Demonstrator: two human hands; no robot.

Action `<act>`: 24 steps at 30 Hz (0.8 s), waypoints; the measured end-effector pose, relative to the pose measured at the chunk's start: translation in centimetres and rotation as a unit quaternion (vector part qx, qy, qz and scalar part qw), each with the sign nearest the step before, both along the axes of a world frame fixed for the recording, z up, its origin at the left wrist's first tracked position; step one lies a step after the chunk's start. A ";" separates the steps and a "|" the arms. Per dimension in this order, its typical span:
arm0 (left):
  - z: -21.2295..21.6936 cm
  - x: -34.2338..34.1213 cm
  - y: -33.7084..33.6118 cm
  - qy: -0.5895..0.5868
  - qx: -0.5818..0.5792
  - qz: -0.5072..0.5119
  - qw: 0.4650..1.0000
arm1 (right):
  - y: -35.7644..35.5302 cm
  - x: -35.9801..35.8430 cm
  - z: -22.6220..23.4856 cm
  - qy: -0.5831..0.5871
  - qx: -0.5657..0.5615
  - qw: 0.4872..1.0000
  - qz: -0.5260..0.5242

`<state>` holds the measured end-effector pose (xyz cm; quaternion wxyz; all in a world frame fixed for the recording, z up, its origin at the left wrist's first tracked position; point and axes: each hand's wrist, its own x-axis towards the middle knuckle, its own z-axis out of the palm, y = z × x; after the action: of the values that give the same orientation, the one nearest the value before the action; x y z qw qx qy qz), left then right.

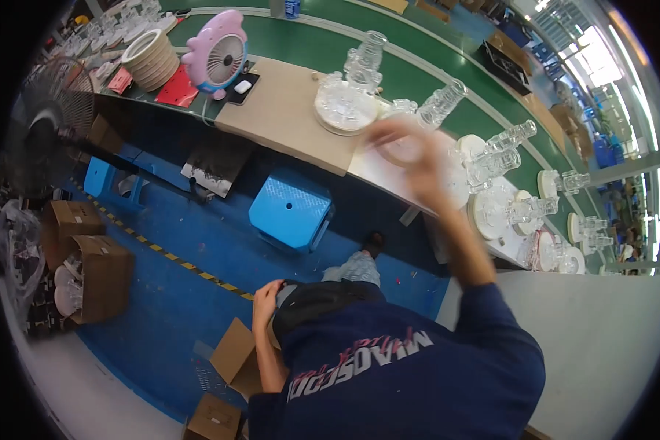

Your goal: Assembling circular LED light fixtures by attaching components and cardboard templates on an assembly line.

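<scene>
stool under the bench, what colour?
Bright blue, with a small hole in its seat: the stool, clearest in the head view.

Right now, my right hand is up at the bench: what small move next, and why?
Probably lower the right hand to the white board and steady it: it is motion-blurred at a pale round piece, grip unclear, with clear plastic stacks close beside.

One pale ring-shaped part [402, 149], motion-blurred, was held raised above the bench edge, just beside stacked clear plastic pieces [345, 103].
</scene>
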<state>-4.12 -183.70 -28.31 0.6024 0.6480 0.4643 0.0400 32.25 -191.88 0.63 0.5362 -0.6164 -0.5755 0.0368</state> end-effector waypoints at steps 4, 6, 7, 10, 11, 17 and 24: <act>-5.1 -13.7 -0.6 -0.121 -0.096 0.199 0.968 | 11.4 -14.5 -14.5 -0.270 -0.534 0.766 0.236; -8.8 -22.0 -2.9 -0.129 -0.114 0.334 0.927 | 13.8 -21.4 -18.1 -0.239 -0.603 0.661 0.377; -11.3 -25.9 -5.5 -0.172 -0.113 0.432 0.878 | 14.2 -23.9 -20.2 -0.160 -0.512 0.718 0.443; -14.4 -32.7 -7.7 -0.127 -0.227 0.437 0.861 | 16.5 -28.6 -21.1 -0.015 -0.471 0.736 0.486; -14.9 -33.2 -8.4 -0.132 -0.247 0.427 0.860 | 17.4 -29.4 -21.1 -0.022 -0.509 0.709 0.487; -13.9 -34.7 -6.3 -0.181 -0.320 0.462 0.807 | 21.7 -36.0 -25.1 0.098 -0.601 0.562 0.559; -12.1 -35.0 10.2 -0.274 -0.343 0.537 0.720 | 38.8 -44.0 -26.1 0.081 -0.648 0.499 0.570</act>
<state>-39.14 -173.45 -40.41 0.7620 0.0000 0.5309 0.3708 -11.79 -153.08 -25.49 -0.1061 -0.3237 -0.5713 0.7467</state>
